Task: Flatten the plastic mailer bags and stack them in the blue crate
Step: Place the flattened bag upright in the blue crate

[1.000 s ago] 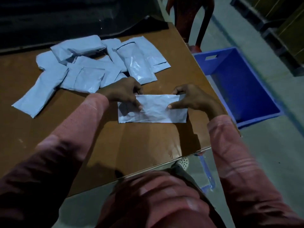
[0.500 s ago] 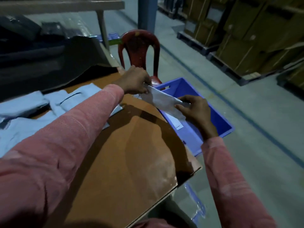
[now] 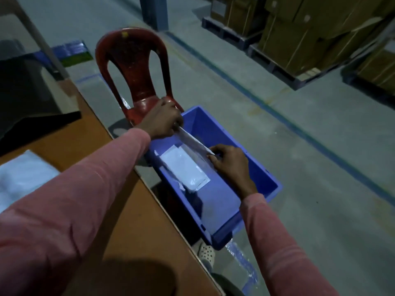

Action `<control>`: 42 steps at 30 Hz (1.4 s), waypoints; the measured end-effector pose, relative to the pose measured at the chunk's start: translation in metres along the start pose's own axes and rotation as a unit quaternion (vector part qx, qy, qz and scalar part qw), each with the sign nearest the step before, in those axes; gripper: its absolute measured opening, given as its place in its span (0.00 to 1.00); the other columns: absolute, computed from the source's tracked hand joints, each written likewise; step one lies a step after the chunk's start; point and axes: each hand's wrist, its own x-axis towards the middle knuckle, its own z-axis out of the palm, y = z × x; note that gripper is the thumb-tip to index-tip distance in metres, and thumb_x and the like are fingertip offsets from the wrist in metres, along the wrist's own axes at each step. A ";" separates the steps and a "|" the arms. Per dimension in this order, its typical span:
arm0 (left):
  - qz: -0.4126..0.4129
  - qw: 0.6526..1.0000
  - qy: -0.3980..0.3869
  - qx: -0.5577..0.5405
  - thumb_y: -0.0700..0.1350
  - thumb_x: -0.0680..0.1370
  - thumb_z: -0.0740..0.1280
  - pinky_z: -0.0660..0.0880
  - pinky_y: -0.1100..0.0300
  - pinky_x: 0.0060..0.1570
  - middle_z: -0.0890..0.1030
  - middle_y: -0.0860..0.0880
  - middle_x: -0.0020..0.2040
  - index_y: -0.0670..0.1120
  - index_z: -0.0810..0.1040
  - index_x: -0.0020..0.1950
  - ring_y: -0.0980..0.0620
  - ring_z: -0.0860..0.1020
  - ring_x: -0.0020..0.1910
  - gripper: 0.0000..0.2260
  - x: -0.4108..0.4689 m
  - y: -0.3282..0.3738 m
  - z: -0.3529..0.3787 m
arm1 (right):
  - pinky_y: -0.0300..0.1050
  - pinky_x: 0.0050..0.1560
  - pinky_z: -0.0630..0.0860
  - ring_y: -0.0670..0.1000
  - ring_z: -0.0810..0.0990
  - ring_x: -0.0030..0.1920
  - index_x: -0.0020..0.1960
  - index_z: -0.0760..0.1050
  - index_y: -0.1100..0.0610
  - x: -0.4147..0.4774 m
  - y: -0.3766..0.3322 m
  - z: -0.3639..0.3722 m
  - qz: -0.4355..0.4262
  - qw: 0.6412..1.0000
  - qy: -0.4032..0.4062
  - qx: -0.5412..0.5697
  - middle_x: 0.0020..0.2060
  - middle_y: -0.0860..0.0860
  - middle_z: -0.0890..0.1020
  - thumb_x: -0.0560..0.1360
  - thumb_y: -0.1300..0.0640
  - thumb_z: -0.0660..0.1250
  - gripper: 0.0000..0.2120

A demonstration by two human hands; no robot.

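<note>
Far left: pale mailer bags [image 3: 23, 180] on the brown table [image 3: 128, 210], mostly out of frame. Red plastic chair [image 3: 132, 67] beyond the table edge. Left hand [image 3: 162, 120] pinches 1 end of a flattened mailer [image 3: 192, 142]; right hand [image 3: 230, 161] pinches the other end. Mailer hangs tilted over the blue crate [image 3: 256, 174] on the floor. 1 flat bag [image 3: 183, 167] lies inside, others partly beneath it. Cardboard boxes [image 3: 299, 33] far right.
</note>
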 end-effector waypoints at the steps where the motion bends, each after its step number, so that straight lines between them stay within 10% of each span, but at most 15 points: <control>1: 0.020 0.999 -0.005 0.026 0.40 0.63 0.78 0.68 0.48 0.57 0.85 0.48 0.44 0.50 0.87 0.47 0.41 0.79 0.54 0.14 0.010 0.001 0.006 | 0.53 0.45 0.81 0.53 0.84 0.52 0.55 0.83 0.44 0.007 0.007 0.003 0.000 1.000 -0.004 0.000 0.48 0.45 0.87 0.72 0.45 0.69 0.13; 8: 0.124 0.989 -0.049 0.066 0.37 0.67 0.77 0.60 0.58 0.32 0.82 0.49 0.37 0.50 0.86 0.43 0.42 0.80 0.47 0.09 0.056 -0.008 0.077 | 0.54 0.42 0.81 0.60 0.83 0.48 0.50 0.82 0.53 0.039 0.049 0.052 0.010 0.999 -0.041 -0.029 0.44 0.53 0.86 0.73 0.52 0.68 0.09; 17: 0.051 0.989 -0.139 0.014 0.36 0.71 0.73 0.74 0.50 0.34 0.84 0.43 0.44 0.50 0.87 0.49 0.39 0.83 0.48 0.12 0.070 -0.026 0.175 | 0.53 0.44 0.78 0.64 0.83 0.48 0.48 0.83 0.58 0.060 0.077 0.135 0.054 0.993 -0.107 0.007 0.44 0.58 0.86 0.73 0.55 0.70 0.08; 23: 0.026 0.999 -0.024 0.011 0.39 0.77 0.68 0.72 0.50 0.31 0.82 0.42 0.49 0.45 0.83 0.52 0.38 0.80 0.51 0.06 0.085 -0.018 0.196 | 0.52 0.45 0.77 0.63 0.83 0.49 0.51 0.84 0.56 0.065 0.101 0.139 0.106 0.991 -0.066 0.040 0.46 0.57 0.86 0.74 0.56 0.70 0.08; 28: -0.122 0.983 -0.110 -0.079 0.38 0.74 0.74 0.76 0.45 0.44 0.79 0.38 0.56 0.41 0.82 0.56 0.34 0.80 0.55 0.12 0.083 0.009 0.233 | 0.50 0.45 0.76 0.63 0.83 0.48 0.53 0.84 0.57 0.074 0.121 0.140 0.131 0.990 -0.037 0.027 0.47 0.58 0.86 0.75 0.60 0.70 0.08; 36: 0.027 0.941 -0.336 -0.007 0.40 0.64 0.74 0.63 0.42 0.69 0.67 0.51 0.77 0.50 0.63 0.80 0.47 0.62 0.79 0.45 0.068 0.052 0.299 | 0.52 0.45 0.76 0.64 0.83 0.48 0.53 0.83 0.57 0.071 0.141 0.146 0.147 0.988 -0.045 0.034 0.47 0.59 0.86 0.76 0.59 0.69 0.08; 42: 0.089 0.951 -0.289 0.061 0.40 0.63 0.73 0.64 0.46 0.67 0.74 0.45 0.61 0.50 0.74 0.71 0.43 0.72 0.63 0.35 0.068 0.058 0.298 | 0.51 0.47 0.77 0.63 0.83 0.49 0.55 0.83 0.57 0.069 0.151 0.146 0.156 0.986 -0.051 0.035 0.48 0.58 0.86 0.77 0.59 0.69 0.09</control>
